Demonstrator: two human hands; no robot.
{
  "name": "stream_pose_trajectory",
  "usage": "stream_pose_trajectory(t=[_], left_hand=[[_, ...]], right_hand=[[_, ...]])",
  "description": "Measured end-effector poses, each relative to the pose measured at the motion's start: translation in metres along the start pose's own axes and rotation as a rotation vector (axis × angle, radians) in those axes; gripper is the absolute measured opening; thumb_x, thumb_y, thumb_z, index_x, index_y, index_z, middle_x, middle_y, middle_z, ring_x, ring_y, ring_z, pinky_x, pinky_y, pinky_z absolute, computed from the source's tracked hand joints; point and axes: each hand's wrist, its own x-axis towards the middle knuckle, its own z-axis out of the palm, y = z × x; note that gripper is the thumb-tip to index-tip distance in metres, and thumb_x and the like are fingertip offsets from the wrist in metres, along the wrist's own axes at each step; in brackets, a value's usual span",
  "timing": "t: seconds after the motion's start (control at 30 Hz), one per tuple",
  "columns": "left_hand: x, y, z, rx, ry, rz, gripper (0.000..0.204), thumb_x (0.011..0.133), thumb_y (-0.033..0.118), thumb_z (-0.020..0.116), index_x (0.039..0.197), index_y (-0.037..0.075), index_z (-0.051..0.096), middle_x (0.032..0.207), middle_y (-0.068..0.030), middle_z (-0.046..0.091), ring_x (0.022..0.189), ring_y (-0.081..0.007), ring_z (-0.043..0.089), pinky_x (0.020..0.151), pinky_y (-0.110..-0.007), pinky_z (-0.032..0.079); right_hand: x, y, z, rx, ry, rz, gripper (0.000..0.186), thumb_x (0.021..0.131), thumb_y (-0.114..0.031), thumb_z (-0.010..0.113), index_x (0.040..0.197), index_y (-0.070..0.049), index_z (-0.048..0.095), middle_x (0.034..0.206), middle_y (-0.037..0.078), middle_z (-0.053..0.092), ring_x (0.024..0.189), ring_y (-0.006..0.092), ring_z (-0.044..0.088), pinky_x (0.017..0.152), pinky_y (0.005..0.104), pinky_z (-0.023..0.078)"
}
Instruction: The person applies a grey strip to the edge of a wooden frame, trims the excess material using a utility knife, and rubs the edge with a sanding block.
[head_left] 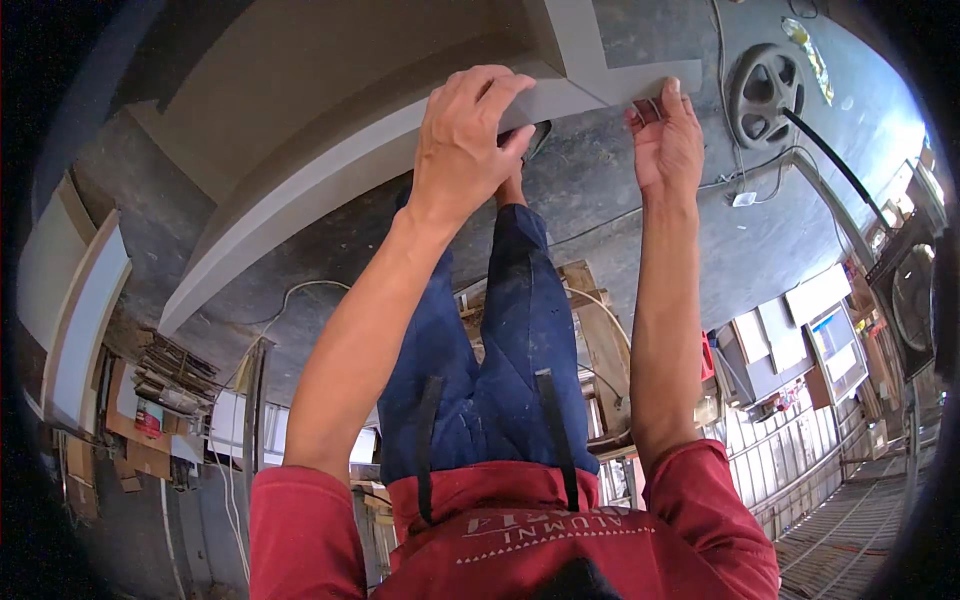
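My left hand (465, 140) lies over a long grey panel edge (295, 185), its fingers bent and apart, the thumb below the strip. To its right, my right hand (662, 140) is curled just under the end of the grey crosspiece (635, 85); something small and dark shows among its fingers, too small to make out. The broad, darker panel face (300, 70) extends above the strip, and an upright grey piece (570, 30) joins it near my hands.
A spoked grey wheel (762, 95), cables (745, 200) and a yellow-silver wrapped item (808, 55) are at right on the grey floor (600, 230). Leaning panels (85, 300) and stacked scraps (170, 370) stand left. A black round fan-like object (905, 285) is far right.
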Motion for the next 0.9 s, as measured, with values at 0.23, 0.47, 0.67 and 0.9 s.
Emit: stream_pose_trajectory(t=[0.23,0.47,0.67,0.9], left_hand=[[0.004,0.004,0.000,0.020,-0.006,0.009,0.044,0.077,0.011,0.080,0.120,0.014,0.069,0.119,-0.0067,0.068,0.113,-0.0311,0.064,0.099,-0.042,0.051],[0.026,0.004,0.010,-0.221,-0.011,-0.118,0.022,0.086,0.011,0.073,0.108,0.008,0.077,0.107,-0.0086,0.074,0.100,-0.0265,0.071,0.090,-0.035,0.055],[0.029,0.005,0.014,-0.328,-0.013,-0.205,0.021,0.085,0.009,0.076,0.106,0.008,0.079,0.102,-0.0059,0.076,0.091,-0.0182,0.071,0.083,-0.030,0.055],[0.036,0.002,0.012,-0.375,-0.090,-0.312,0.020,0.088,0.011,0.078,0.107,0.011,0.081,0.095,0.0001,0.076,0.084,-0.0099,0.067,0.079,-0.027,0.054]], right_hand=[[0.011,-0.007,0.009,-0.025,-0.016,-0.075,0.018,0.105,-0.029,0.066,0.108,-0.011,0.063,0.101,0.001,0.069,0.090,0.0173,0.065,0.077,0.0375,0.053],[0.005,-0.003,0.005,0.021,-0.024,-0.039,0.020,0.103,-0.028,0.069,0.107,-0.010,0.062,0.102,0.003,0.067,0.097,0.0192,0.063,0.081,0.0383,0.053],[0.003,0.004,0.003,0.081,-0.078,0.023,0.015,0.103,-0.025,0.068,0.105,-0.011,0.063,0.099,0.002,0.069,0.086,0.0175,0.065,0.074,0.0366,0.057],[-0.010,0.013,0.005,0.051,-0.161,0.067,0.017,0.102,-0.023,0.069,0.107,-0.009,0.063,0.096,0.003,0.068,0.084,0.0173,0.067,0.072,0.0344,0.058]])
